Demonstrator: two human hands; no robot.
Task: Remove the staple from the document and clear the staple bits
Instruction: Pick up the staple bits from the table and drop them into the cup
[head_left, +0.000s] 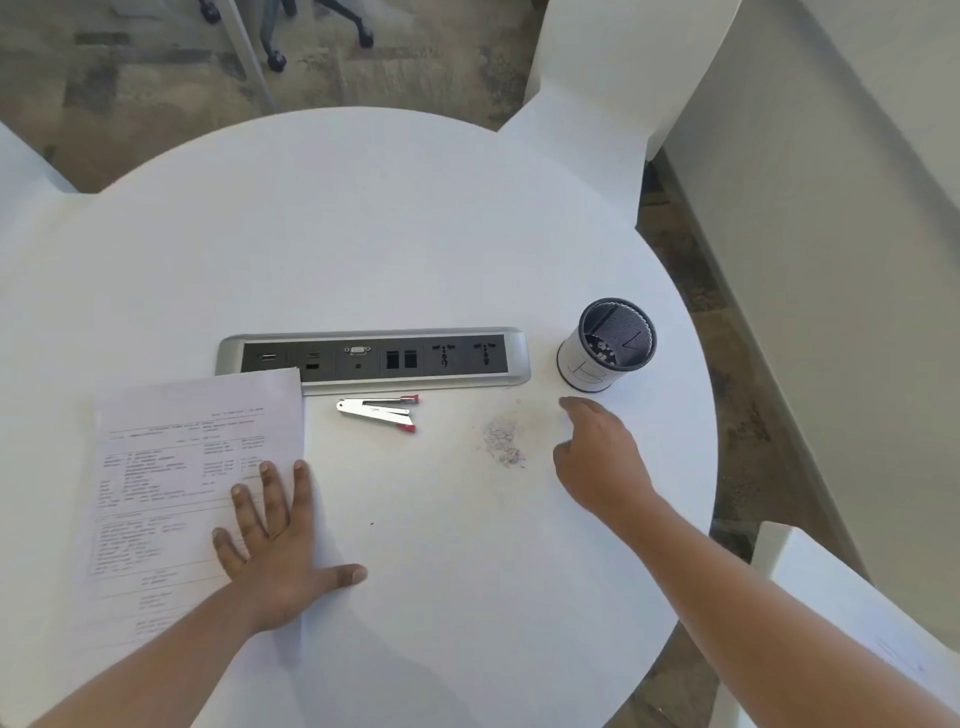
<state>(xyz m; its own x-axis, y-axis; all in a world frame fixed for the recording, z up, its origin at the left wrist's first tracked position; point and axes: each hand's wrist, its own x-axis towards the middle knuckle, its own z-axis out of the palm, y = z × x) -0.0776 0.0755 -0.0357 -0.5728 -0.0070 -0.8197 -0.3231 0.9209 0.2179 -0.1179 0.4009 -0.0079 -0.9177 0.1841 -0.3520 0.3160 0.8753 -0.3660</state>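
L hand (275, 540): flat, palm down, fingers spread wide, pressing on the doc (197, 467). Fingers + most of the palm sit on the sheet's right margin. Thumb sticks out sideways onto the bare table (363, 234).

Doc: printed side up, runs out to the left of my L hand and on past the fingertips. Its far corner overlaps the left end of the port panel (374, 361) set into the tabletop.

R hand (597, 457): reached fwd, back of hand up, index finger stretched out. Other fingers are tucked under and hidden, so can't tell whether they pinch anything. Can't tell either if the index tip touches the table.

Staple bits (503, 441): small grey scatter on the table just left of my R hand, between it and the staple remover (376, 412). Apart from the hand as far as I can see.

Staple remover: silver w/ red tips, lying flat, arms splayed. It is beyond my L fingertips and a bit to their right, just on the near side of the port panel, apart from the doc edge.

Cup (608, 345): mesh, dark rim, white wrap, upright. Stands just beyond my R index tip, near but not touching. Pale specks at its bottom, too small to identify.

White chair (597, 78) at the far table edge, well beyond the cup.
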